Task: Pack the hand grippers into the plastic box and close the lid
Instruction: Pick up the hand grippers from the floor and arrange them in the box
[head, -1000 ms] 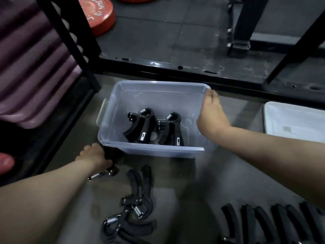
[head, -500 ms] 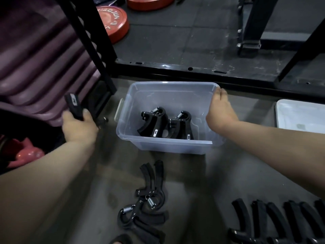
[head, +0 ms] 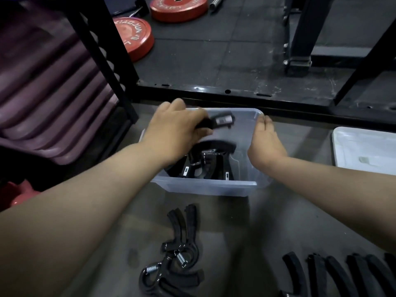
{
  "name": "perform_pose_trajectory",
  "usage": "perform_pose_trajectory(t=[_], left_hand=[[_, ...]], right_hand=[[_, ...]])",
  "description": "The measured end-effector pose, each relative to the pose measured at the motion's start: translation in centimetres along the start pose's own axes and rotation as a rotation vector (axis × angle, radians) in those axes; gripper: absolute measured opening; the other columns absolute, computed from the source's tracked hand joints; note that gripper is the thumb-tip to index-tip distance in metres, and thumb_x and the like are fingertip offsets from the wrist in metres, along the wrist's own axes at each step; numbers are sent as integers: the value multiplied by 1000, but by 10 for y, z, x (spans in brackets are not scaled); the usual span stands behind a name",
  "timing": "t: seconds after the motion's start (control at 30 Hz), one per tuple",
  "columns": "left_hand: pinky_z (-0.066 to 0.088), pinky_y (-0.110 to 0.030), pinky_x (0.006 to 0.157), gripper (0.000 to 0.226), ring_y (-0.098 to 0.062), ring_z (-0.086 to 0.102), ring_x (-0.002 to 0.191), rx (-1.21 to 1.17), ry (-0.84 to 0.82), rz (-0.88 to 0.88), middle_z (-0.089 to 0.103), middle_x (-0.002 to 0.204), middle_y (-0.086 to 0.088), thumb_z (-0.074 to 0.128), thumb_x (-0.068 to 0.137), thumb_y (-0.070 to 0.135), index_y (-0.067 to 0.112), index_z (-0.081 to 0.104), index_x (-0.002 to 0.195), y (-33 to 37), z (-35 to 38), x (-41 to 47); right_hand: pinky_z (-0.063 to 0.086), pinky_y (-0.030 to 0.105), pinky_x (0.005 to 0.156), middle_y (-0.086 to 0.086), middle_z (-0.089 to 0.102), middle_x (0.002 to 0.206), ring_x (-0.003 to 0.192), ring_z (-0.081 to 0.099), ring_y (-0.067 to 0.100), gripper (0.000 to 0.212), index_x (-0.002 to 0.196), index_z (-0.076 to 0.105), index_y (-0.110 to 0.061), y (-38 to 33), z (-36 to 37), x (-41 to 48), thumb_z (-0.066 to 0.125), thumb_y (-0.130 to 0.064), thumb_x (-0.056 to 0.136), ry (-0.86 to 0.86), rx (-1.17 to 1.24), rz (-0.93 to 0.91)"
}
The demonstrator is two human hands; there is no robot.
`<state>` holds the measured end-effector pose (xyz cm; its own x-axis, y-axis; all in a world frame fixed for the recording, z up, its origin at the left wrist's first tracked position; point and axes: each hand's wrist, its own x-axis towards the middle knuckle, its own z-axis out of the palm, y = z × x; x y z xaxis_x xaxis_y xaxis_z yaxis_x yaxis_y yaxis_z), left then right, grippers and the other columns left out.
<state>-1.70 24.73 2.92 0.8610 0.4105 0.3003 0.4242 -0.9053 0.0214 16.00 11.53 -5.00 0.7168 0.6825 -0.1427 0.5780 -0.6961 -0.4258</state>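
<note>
1. We're mid-pack: the left hand (head: 173, 129) has a black hand gripper (head: 220, 122) up over the open plastic box (head: 205, 187), toward its 11 o'clock corner.
2. The fingers are curled tight round one handle, and the other handle, with its pale label, pokes out toward 3 o'clock. The forearm reaches in from 7 o'clock.
3. The right hand (head: 265, 144) lies flat against the box's 3 o'clock wall, fingers straight and pointing to 12, holding nothing. It looks to be steadying the box.
4. The packed grippers (head: 205, 163) sit at the 6 o'clock end, so the far half looks free.
5. Next call: lower the held one into that far half, then let go.
6. There is plenty left. Loose grippers (head: 177, 260) lie on the floor at the box's 6 o'clock, and a row of grippers (head: 342, 275) at 5. What looks like the lid (head: 364, 151) lies well apart at 3.
</note>
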Motion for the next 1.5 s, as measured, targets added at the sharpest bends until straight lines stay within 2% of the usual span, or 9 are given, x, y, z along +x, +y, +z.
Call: perform_pose_trajectory(t=[0.17,0.33,0.57,0.67,0.9,1.0,1.13,1.37,1.5], left_hand=[[31,-32,69,17,-30,62,89,107,-273,134,67,94,-1,46,99,36,28,55,111,29,28,11],[49,-36,87,21,-24,59,102,-116,-760,-148,62,116,-1,57,93,35,24,59,111,10,58,16],[53,-32,74,29,-21,62,91,-190,-961,-162,66,101,4,66,83,31,22,63,111,17,71,5],[41,-26,60,48,-18,55,88,-193,-989,-169,58,106,5,65,87,35,23,49,130,25,79,4],[41,-45,104,103,-39,51,124,-98,-1063,-370,51,140,-15,63,88,51,8,-4,152,41,111,6],[43,-44,102,91,-37,52,120,-54,-1069,-434,55,132,-12,72,77,58,12,29,142,41,113,5],[53,-35,88,50,-21,66,92,-432,-925,-469,69,97,2,75,75,50,23,65,115,28,107,10],[57,-36,88,30,-26,71,97,-1201,-728,-712,74,98,-8,80,80,19,9,69,106,9,89,13],[51,-45,98,38,-26,70,102,-1530,-594,-884,74,104,-11,76,82,29,5,67,111,5,87,13]], right_hand=[[32,40,112,8,-6,163,145,23,31,86,156,-5,-11,0,1,0,48,4,89,4,1,8],[32,36,110,11,-5,163,144,25,31,85,156,-6,-8,0,2,1,46,6,90,16,-14,-7],[29,37,113,11,-5,163,146,21,32,85,155,-6,-7,2,2,2,46,6,89,7,-5,-18],[28,38,113,10,-5,163,146,19,32,86,156,-5,-8,1,2,2,48,5,89,3,8,-16],[30,37,111,9,-3,163,145,23,31,89,156,-5,-9,1,1,2,52,1,89,0,11,-10],[30,36,112,10,-3,163,145,22,31,89,156,-5,-9,1,0,2,53,1,88,3,13,-13],[30,35,111,10,-4,163,145,22,31,90,156,-5,-9,2,1,2,53,3,87,1,8,-19],[31,38,112,10,-5,163,145,21,32,90,156,-6,-10,1,2,1,51,6,88,2,3,-16],[32,39,112,10,-6,163,146,20,31,93,156,-7,-10,1,0,1,52,7,86,-2,0,-18]])
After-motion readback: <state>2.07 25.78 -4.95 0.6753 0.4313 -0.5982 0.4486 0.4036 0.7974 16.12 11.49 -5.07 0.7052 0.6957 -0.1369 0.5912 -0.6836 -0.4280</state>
